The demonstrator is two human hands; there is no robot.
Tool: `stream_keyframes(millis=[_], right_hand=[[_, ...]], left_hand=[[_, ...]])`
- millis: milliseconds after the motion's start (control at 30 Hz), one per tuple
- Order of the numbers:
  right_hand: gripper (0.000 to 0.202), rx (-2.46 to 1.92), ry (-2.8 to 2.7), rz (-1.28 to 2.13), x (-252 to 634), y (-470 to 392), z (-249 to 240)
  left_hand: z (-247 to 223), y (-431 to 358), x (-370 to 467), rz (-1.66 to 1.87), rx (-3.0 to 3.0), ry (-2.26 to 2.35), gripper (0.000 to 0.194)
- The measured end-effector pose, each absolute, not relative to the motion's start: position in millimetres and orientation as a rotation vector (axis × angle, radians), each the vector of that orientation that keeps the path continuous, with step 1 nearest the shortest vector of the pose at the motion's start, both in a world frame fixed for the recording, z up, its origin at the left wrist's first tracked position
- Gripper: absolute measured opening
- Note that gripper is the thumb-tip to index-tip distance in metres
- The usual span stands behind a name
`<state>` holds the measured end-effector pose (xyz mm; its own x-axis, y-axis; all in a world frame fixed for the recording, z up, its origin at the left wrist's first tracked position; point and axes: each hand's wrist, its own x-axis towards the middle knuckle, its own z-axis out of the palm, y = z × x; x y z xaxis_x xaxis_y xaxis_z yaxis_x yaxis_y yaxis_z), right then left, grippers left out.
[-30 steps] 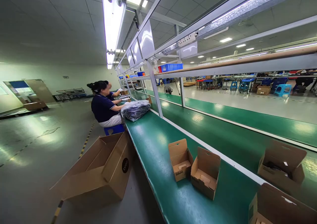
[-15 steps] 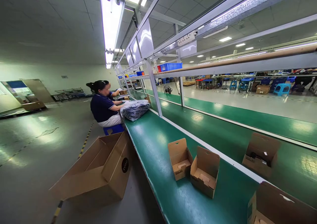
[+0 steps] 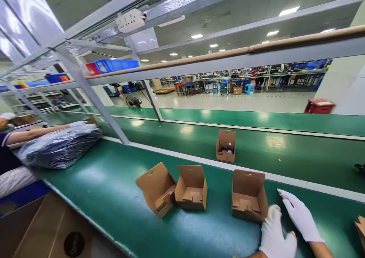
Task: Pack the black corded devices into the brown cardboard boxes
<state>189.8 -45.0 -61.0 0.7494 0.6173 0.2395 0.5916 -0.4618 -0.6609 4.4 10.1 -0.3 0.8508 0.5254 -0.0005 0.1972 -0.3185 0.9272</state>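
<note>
Three small open cardboard boxes stand in a row on the green table: a left box, a middle box and a right box. All three look empty. My left hand, in a white glove, rests against the right box's right wall; whether it grips the wall is hidden. My right hand, also gloved, lies flat on the table just right of that box, fingers spread and holding nothing. Behind a white strip, a fourth open box with a dark item inside sits on the green conveyor belt.
At the left a co-worker's arm reaches over a plastic bag of dark items. A large open carton stands on the floor below the table's edge. Part of another box shows at the right edge. Slanted frame posts rise behind.
The view has swung right and down, bringing both my gloved hands into sight. A third box now stands beside the two. The box with the dark item has travelled along the belt.
</note>
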Motion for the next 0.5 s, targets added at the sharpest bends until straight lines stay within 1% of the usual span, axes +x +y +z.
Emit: stream_keyframes(millis=[33,100,167,267,400,500], right_hand=[[0.047,-2.181,-0.901,0.054,187,-43,-56],[0.048,-2.190,-0.894,0.063,180,-42,-43],[0.047,-2.243,-0.867,0.059,175,-41,-23],[0.045,-2.462,-0.691,0.001,184,-34,10],[0.041,-2.609,-0.331,-0.126,248,-29,44],[0.041,-2.704,-0.148,-0.154,302,-44,62]], left_hand=[[-1,15,7,0.399,1.873,0.623,0.072],[-2,22,10,0.453,1.869,0.704,0.071],[-4,26,10,0.516,1.884,0.710,0.066],[-9,28,7,0.590,1.921,0.677,0.058],[-17,26,7,0.541,2.087,0.512,0.051],[-20,24,6,0.514,2.221,0.390,0.046]])
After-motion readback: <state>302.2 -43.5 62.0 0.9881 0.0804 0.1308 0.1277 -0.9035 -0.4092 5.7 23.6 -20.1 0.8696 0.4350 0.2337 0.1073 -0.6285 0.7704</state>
